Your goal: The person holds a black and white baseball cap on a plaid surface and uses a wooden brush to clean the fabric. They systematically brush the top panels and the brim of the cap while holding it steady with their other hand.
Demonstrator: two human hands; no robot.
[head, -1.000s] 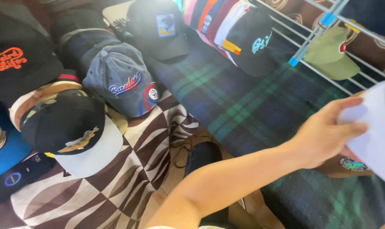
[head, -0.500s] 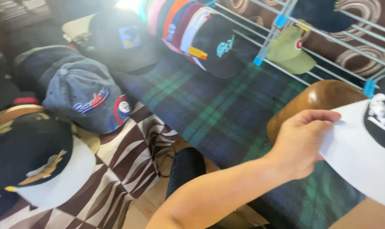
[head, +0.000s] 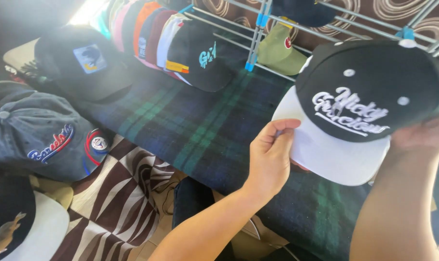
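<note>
Plaid blue-green blanket [head: 200, 130] covers our display surface, wire rack [head: 258, 29] behind it. Our left hand [head: 270, 157] pinches the white brim's edge of the black snapback cap [head: 369, 96]; our right hand [head: 420, 137] grips the crown's far side, so the cap hangs in the air above the blanket, clear of it. Risk, as we judge it: the left pinch is thin, so the brim could slip and the cap drop onto the blanket. Counts: one held cap, one grey denim cap [head: 45, 140], one dark cap with blue patch [head: 84, 63], one black-and-white cap [head: 21, 227] at lower left, one olive cap [head: 277, 50] on the rack, plus a stacked row [head: 166, 41] (too overlapped to count).
</note>
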